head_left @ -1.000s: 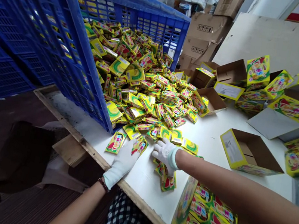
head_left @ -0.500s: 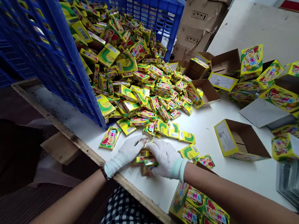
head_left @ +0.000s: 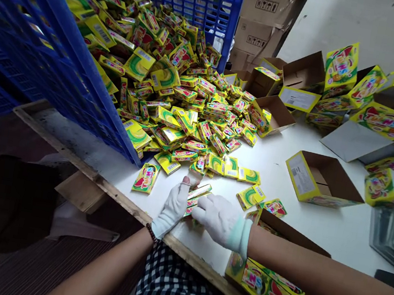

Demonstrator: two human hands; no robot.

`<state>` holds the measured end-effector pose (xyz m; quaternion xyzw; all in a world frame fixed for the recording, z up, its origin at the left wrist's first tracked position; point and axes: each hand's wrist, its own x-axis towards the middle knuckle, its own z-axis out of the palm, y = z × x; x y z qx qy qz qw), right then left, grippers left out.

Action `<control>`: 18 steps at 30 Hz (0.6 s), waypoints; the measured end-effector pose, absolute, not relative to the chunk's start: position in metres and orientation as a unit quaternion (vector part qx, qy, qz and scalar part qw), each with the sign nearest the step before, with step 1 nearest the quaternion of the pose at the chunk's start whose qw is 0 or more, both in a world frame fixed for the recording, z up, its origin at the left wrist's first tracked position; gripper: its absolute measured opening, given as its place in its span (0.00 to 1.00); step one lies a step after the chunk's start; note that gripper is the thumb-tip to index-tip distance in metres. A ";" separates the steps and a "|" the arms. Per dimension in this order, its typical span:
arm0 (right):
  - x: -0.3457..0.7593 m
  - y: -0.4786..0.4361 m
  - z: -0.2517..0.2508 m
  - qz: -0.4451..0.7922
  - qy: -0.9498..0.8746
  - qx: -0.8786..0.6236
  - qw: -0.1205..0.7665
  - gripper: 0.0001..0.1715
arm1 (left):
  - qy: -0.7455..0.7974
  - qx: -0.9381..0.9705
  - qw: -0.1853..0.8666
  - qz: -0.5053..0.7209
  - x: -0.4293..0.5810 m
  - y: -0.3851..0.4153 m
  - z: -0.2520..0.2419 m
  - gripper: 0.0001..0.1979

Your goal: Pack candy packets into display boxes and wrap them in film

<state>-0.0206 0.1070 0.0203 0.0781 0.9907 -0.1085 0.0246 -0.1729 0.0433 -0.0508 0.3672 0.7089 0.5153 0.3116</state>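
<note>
My left hand [head_left: 173, 209], in a white glove with the thumb tip bare, is closed on the left side of a small stack of yellow-green printed boxes [head_left: 198, 196]. At the stack's right side my right hand [head_left: 218, 219], gloved too, has its fingers curled against the boxes; its fingertips are partly hidden. The stack is held low over the white table [head_left: 191, 241], near its front edge. Just left of it a single flat box [head_left: 146, 178] lies face up. To the right of the hands lies another flat box [head_left: 250, 197], with its barcode showing.
A blue crate [head_left: 113, 109] lies tipped at the left, a large heap of small boxes [head_left: 177, 84] spilling from it. An open display carton [head_left: 324, 180] stands at right. Another carton [head_left: 235, 268], holding boxes, sits below my right forearm. Several cartons [head_left: 384, 122] are piled farther back.
Both hands have shifted slightly, the right one moving a little to the right. The stack between them is now tilted and shows its printed narrow sides. The view has shifted slightly.
</note>
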 end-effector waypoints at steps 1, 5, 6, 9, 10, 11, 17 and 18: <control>-0.016 0.107 0.020 -0.134 0.984 0.110 0.040 0.08 | 0.701 0.368 0.324 0.518 -0.173 0.044 -0.049 0.32; 0.002 0.112 0.012 -0.219 0.924 0.303 0.083 0.17 | 0.669 0.377 0.352 0.535 -0.173 0.045 -0.040 0.35; 0.005 0.114 0.010 -0.214 0.913 0.333 0.095 0.21 | 0.662 0.396 0.351 0.531 -0.175 0.043 -0.038 0.35; 0.004 0.120 0.004 -0.166 0.914 0.350 0.121 0.41 | 0.642 0.521 0.334 0.452 -0.179 0.035 -0.031 0.30; 0.001 0.123 0.003 -0.149 0.924 0.331 0.119 0.49 | 0.639 0.569 0.313 0.413 -0.180 0.032 -0.029 0.32; -0.001 0.126 0.001 -0.134 0.938 0.300 0.108 0.56 | 0.638 0.606 0.289 0.378 -0.180 0.028 -0.028 0.35; -0.013 0.134 0.007 -0.155 0.976 0.153 0.007 0.46 | 0.615 0.665 0.251 0.341 -0.176 0.021 -0.021 0.36; -0.013 0.132 0.012 -0.154 0.975 0.162 0.003 0.42 | 0.607 0.673 0.253 0.337 -0.177 0.022 -0.020 0.36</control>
